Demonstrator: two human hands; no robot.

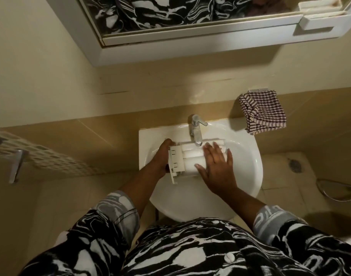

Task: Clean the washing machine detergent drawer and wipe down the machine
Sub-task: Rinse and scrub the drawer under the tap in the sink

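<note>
Sleeves (118, 214), hands (160, 158) (217, 168) on drawer (188, 156)

Two hands (160, 158) (216, 168), one drawer (190, 166), one cloth (263, 112)

Detergent drawer (190, 158): white plastic, center of frame, lying lengthwise left-to-right across the white sink (244, 166) basin. It sits tilted a bit, near side lower, under the spout of the chrome tap (196, 130). Left end is a flat rectangular panel with slots and small dark marks. The body shows rounded white compartment sections side by side. Left hand (160, 156) holds the panel end. Right hand (216, 166) lies flat on the right part, fingers straight and spread, covering that end. Water flow can't be told.
</note>
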